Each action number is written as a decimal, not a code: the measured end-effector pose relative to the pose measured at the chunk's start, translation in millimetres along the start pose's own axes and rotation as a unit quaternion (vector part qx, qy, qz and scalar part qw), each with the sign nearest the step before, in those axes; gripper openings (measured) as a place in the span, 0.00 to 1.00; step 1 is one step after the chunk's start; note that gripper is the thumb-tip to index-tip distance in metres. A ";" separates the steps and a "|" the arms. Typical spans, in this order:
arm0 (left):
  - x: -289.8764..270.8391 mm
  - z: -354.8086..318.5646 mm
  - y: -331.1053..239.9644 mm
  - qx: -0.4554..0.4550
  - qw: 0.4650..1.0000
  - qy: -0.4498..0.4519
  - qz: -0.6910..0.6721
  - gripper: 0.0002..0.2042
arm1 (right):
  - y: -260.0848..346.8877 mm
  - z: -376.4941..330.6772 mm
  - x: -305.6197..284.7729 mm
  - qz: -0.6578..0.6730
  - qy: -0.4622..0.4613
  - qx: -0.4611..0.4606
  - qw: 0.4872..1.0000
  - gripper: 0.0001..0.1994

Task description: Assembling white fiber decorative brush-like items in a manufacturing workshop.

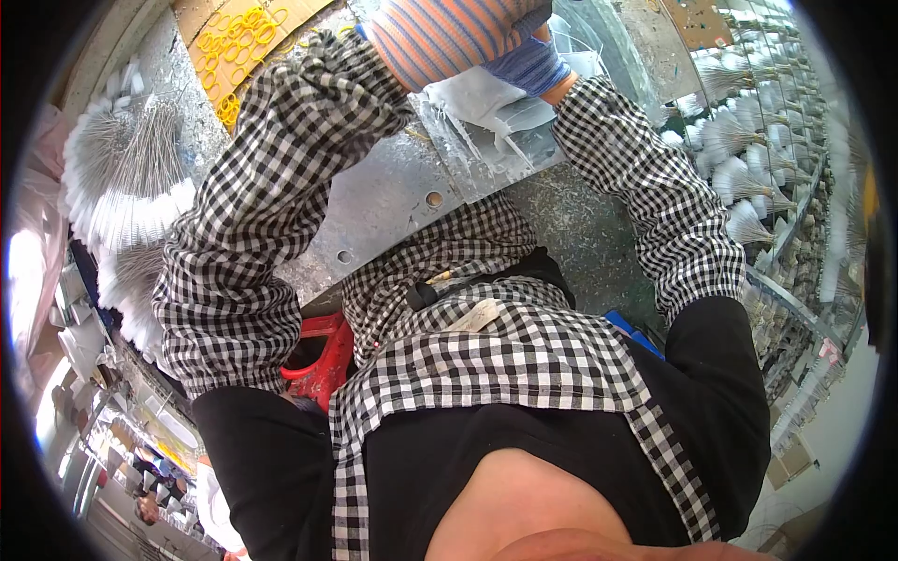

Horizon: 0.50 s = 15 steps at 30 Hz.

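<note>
My left hand (449, 42), in an orange and blue striped knit glove, reaches across at the upper edge. Partly behind it is my right hand (526, 67), in a blue striped glove. The two overlap, and their fingers are hidden or cut off, so whether they hold anything does not show. Just below them, a white paste-like mass (491, 105) is smeared on a flat clear or grey slab (524, 154). That slab lies against a grey metal plate (374, 210) with round holes. Black and white checked sleeves cover both forearms.
Yellow rings (238, 42) lie on cardboard (192, 14) at the upper left. Below them stand bundles of thin wires with white bristly ends (140, 159). More such bundles (739, 140) fill a rack at right. A red stool-like object (327, 360) is beside my lap.
</note>
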<state>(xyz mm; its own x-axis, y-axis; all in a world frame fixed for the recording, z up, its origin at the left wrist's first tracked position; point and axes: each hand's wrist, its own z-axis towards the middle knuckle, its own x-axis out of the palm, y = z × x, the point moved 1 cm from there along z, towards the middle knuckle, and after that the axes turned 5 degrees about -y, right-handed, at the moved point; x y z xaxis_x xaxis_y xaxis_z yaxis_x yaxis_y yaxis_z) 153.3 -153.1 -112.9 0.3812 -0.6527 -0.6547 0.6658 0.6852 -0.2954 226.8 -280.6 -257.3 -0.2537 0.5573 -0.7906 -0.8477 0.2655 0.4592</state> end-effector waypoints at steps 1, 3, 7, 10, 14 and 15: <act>3.7 2.8 -3.3 0.014 1.000 -0.007 -0.011 0.12 | -1.5 -5.0 -8.2 -0.008 -0.005 0.004 1.000 0.28; 5.0 0.2 -0.6 0.003 1.000 -0.012 -0.013 0.12 | -1.0 -7.1 -14.3 0.078 -0.065 0.094 0.990 0.25; -0.4 -0.3 0.6 0.008 1.000 -0.017 -0.004 0.12 | -6.4 -0.4 -0.1 0.123 -0.087 0.106 0.983 0.24; 1.3 -1.2 1.2 0.010 1.000 -0.008 -0.010 0.12 | -13.8 -4.3 5.0 0.231 -0.047 0.181 0.955 0.26; 1.6 -2.7 2.7 -0.008 1.000 -0.004 -0.013 0.12 | -1.1 -2.6 -5.9 0.098 -0.093 0.085 0.987 0.24; 2.8 -2.8 2.3 0.004 1.000 -0.006 -0.001 0.12 | 5.3 1.0 -8.9 0.089 -0.098 0.096 0.987 0.23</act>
<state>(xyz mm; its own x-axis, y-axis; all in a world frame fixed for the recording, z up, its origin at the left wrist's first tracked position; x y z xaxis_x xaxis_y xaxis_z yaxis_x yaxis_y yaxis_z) 154.1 -152.5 -117.4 0.3866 -0.6580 -0.6462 0.6719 0.6810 -0.2913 225.0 -283.4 -247.5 -0.2805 0.7446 -0.6058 -0.6895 0.2827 0.6668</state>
